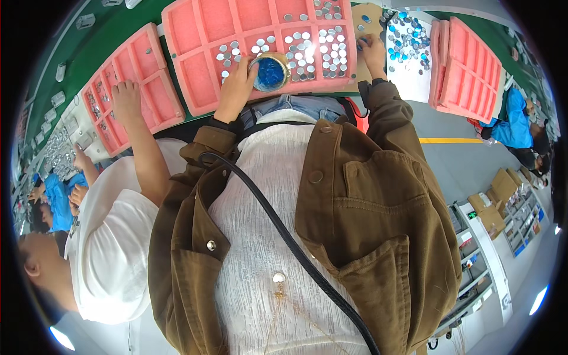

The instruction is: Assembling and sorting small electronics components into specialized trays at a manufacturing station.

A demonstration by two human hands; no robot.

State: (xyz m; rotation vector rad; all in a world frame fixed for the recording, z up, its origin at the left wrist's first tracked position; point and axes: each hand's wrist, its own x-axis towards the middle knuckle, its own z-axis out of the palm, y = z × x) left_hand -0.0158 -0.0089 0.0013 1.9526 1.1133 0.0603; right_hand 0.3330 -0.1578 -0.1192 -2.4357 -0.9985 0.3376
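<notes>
My left hand (236, 86) is closed on the side of a round tub (286, 76) with a yellowish rim and blue contents. The tub rests over the near edge of a pink compartment tray (195, 71), where small silvery round discs (302, 50) lie in several compartments. My right hand (373, 54) is on a brown board (370, 12) to the right of the tray. Its fingers are bent together, and what they hold, if anything, is too small to make out. A few small discs (365, 19) lie just beyond those fingers.
Blue and silvery discs (408, 38) are scattered on a white sheet at the right. Stacked pink trays (467, 71) stand beyond it. At my left, a person in white (118, 254) reaches over another pink tray (157, 89). Clear plastic pieces (59, 151) are heaped farther left.
</notes>
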